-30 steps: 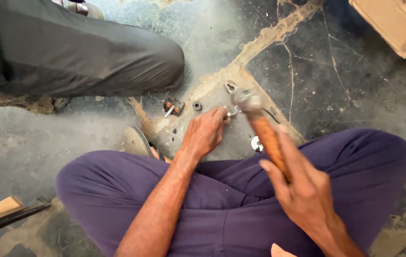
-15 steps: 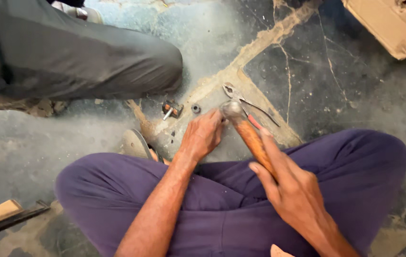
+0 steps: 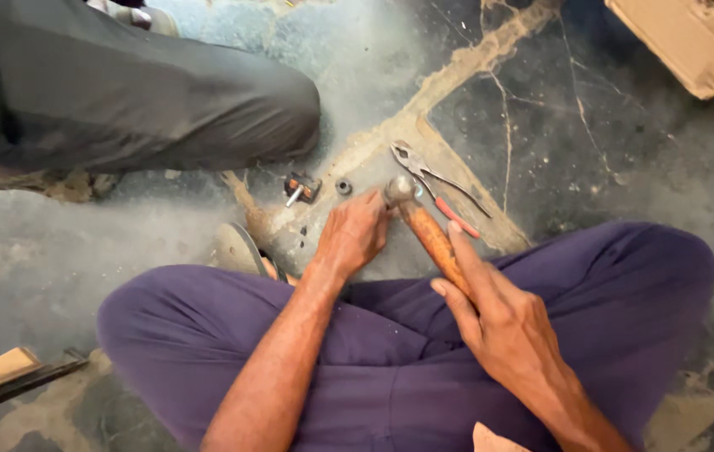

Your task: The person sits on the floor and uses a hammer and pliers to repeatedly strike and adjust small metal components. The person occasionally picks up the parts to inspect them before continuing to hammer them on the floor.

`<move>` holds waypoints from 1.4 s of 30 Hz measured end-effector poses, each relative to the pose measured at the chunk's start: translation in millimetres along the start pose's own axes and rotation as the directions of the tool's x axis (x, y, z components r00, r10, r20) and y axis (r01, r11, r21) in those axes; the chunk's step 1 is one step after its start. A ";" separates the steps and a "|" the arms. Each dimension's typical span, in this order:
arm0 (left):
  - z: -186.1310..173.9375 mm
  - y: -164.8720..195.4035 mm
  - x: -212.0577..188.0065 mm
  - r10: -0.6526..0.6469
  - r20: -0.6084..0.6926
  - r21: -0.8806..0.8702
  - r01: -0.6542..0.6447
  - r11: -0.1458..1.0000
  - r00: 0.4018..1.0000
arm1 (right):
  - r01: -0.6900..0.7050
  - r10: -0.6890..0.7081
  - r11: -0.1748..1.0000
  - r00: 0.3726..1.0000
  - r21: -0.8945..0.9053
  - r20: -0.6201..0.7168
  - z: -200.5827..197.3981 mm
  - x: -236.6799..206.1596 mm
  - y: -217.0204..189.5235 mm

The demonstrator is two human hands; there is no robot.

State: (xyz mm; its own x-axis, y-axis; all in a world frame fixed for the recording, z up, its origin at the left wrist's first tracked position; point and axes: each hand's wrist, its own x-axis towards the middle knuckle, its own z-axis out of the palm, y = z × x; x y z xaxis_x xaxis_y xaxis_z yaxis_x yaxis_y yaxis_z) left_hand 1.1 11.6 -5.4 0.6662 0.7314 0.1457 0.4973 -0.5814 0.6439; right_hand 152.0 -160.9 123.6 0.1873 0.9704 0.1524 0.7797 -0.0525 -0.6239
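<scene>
I sit cross-legged in purple trousers on a stained concrete floor. My right hand (image 3: 497, 322) grips the wooden handle of a hammer (image 3: 428, 230), whose steel head rests low, right at the fingertips of my left hand (image 3: 355, 234). That left hand is pressed down on the floor, fingers curled over something small that stays hidden beneath them. Pliers (image 3: 432, 180) with one red grip lie just beyond the hammer head. A small black and orange part (image 3: 300, 187) and a dark ring-shaped piece (image 3: 343, 186) lie on the floor beside my left hand.
Another person's leg in dark grey trousers (image 3: 139, 100) stretches across the upper left. A cardboard box (image 3: 692, 38) sits at the top right corner. Wooden strips (image 3: 5, 381) lie at the lower left. A sandal (image 3: 239, 249) shows by my left knee.
The hammer head has come down from above the pliers to the floor beside my left fingertips. My left hand has stayed put.
</scene>
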 end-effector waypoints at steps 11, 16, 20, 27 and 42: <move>-8.2 8.3 0.0 -0.010 0.013 -0.020 0.010 1.000 1.000 | 0.026 -0.027 1.000 0.984 -0.005 -0.177 -26.7 20.1 1.2; -7.9 10.8 0.9 0.023 0.043 0.037 -0.024 0.999 0.999 | -0.058 0.061 0.998 0.987 0.025 -0.147 -24.0 18.3 1.0; -9.5 12.3 1.1 0.096 0.013 0.055 -0.096 0.994 0.995 | 0.029 -0.023 0.999 0.988 0.035 -0.155 -24.9 15.1 -1.4; -11.7 10.8 -1.7 0.080 -0.002 0.009 -0.080 0.997 0.997 | 0.060 -0.051 0.997 0.983 0.047 -0.175 -23.0 1.9 0.6; -6.8 6.8 -1.7 0.066 -0.010 -0.014 -0.066 0.998 0.998 | 0.129 -0.124 0.992 0.965 0.006 -0.232 -21.5 -8.9 -5.6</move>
State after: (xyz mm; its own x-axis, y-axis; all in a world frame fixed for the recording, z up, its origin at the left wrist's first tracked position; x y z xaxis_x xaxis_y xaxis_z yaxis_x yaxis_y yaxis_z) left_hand -0.4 8.9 3.8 0.6917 0.6953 0.1954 0.4446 -0.6231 0.6435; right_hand 158.8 -174.3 142.2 0.2227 0.8880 0.4023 0.7940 0.0743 -0.6034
